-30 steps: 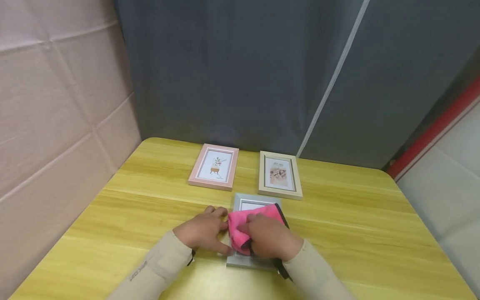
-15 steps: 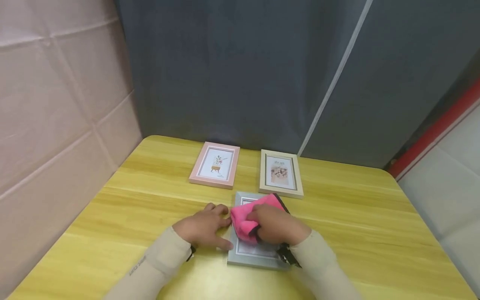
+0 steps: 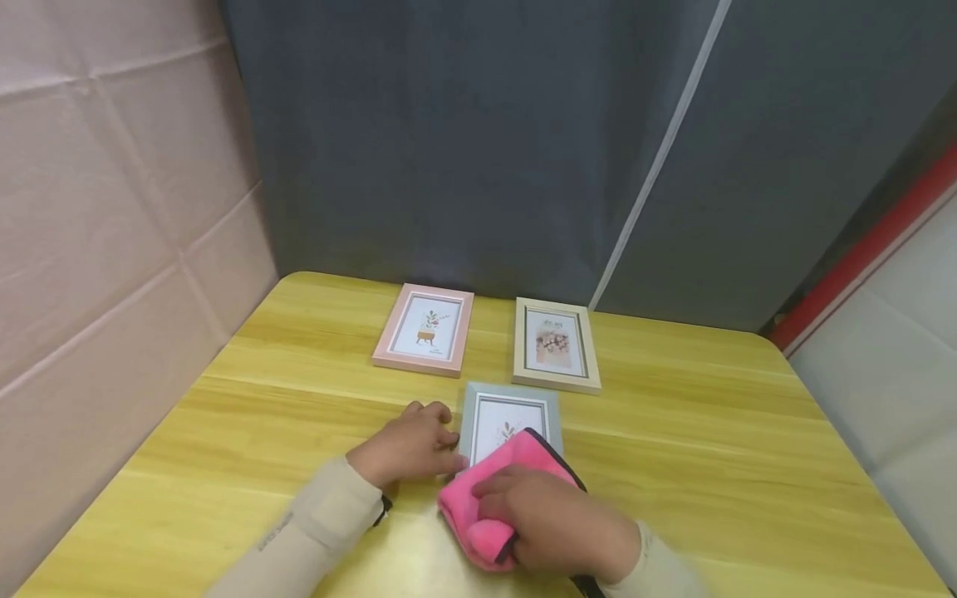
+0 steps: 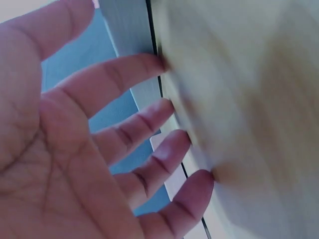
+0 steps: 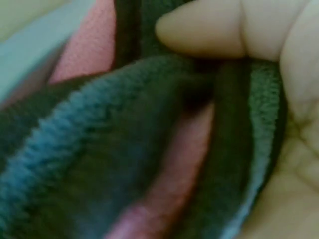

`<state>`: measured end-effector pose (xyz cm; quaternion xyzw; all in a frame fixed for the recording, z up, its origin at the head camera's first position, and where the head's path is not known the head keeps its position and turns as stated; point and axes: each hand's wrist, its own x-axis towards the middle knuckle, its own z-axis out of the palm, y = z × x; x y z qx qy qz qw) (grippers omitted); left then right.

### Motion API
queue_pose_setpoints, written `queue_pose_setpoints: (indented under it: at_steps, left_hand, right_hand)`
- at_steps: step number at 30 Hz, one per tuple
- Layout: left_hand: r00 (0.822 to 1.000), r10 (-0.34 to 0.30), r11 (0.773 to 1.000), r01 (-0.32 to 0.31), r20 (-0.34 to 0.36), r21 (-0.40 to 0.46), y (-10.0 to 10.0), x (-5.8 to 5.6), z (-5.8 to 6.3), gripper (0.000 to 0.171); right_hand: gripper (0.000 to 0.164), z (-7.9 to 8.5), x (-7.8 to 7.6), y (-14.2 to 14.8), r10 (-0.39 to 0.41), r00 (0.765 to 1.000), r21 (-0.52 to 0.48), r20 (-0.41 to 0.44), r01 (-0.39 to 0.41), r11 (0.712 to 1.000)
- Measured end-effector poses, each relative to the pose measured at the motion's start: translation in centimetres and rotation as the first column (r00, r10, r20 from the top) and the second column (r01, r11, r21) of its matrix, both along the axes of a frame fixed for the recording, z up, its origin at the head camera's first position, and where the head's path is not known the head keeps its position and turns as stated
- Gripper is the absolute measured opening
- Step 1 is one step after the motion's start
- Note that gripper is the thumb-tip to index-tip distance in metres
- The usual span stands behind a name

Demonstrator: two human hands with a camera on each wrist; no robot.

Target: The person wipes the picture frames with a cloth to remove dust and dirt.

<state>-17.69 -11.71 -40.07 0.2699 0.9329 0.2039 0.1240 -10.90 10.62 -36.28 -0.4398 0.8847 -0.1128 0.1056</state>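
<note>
A grey-blue picture frame (image 3: 489,419) lies flat on the wooden table, its near part covered by a folded pink cloth (image 3: 469,498) with black edging. My right hand (image 3: 549,517) grips the cloth from above over the frame's lower part. In the right wrist view the bunched cloth (image 5: 94,129) fills the palm, thumb against it. My left hand (image 3: 407,447) rests by the frame's left side, with the thumb at its edge. The left wrist view shows that hand's fingers (image 4: 127,122) spread and slightly bent, fingertips touching the tabletop.
Behind the grey-blue frame, a pink picture frame (image 3: 385,353) lies to the left and a cream one (image 3: 557,380) to the right. A dark curtain (image 3: 449,149) hangs along the table's (image 3: 710,440) back edge. Pale covered walls stand on both sides.
My right hand has drawn the cloth toward me, from the frame's middle to its near end, uncovering the upper part of the picture. My left hand stays by the left edge.
</note>
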Motion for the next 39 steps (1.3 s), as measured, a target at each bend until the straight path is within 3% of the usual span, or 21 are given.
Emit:
queue_pose_setpoints:
  at_steps: [3,8,12,15,18,22,28,33,39]
  left_hand:
    - [0.999,0.009,1.0,-0.01,-0.036,-0.019,0.2,0.2,-0.1,0.044]
    - [0.999,0.02,1.0,-0.02,-0.03,-0.018,0.3,0.3,0.1,0.045]
    - [0.999,0.019,1.0,-0.019,-0.027,-0.011,0.5,0.4,0.2,0.045]
    - [1.0,0.017,1.0,-0.018,-0.025,-0.008,0.6,0.4,0.1,0.046]
    - [1.0,0.017,1.0,-0.017,-0.024,-0.012,0.7,0.5,0.1,0.047]
    - [0.998,-0.005,0.999,0.003,-0.056,-0.038,0.6,0.6,0.2,0.045]
    - [0.995,-0.036,0.998,0.032,-0.088,-0.048,0.5,0.7,0.4,0.042]
    - [0.996,-0.029,0.999,0.026,-0.082,-0.042,0.5,0.8,0.6,0.042]
    - [0.997,-0.019,0.999,0.016,-0.07,-0.04,0.6,0.9,0.7,0.043]
  right_hand:
    - [0.031,-0.2,0.1,0.0,-0.019,1.0,-0.004,0.011,0.019,1.0]
    - [0.031,-0.2,-0.3,0.9,-0.079,0.995,-0.033,0.068,0.081,0.996]
    - [0.032,0.3,-0.5,2.5,-0.188,0.971,-0.01,0.146,0.192,0.981]
    - [0.031,0.7,-0.5,3.6,-0.234,0.96,-0.005,0.156,0.238,0.971]
    - [0.031,0.9,-0.6,3.8,-0.219,0.965,-0.02,0.145,0.224,0.974]
    - [0.031,0.6,-0.6,2.6,-0.137,0.983,-0.064,0.118,0.145,0.987]
    - [0.023,-0.5,-0.1,0.7,-0.045,0.999,-0.055,-0.029,0.043,0.998]
    - [0.027,-0.5,-0.1,0.8,-0.105,0.994,-0.033,0.024,0.105,0.994]
    - [0.025,0.1,-0.3,2.0,-0.238,0.964,0.022,0.117,0.237,0.971]
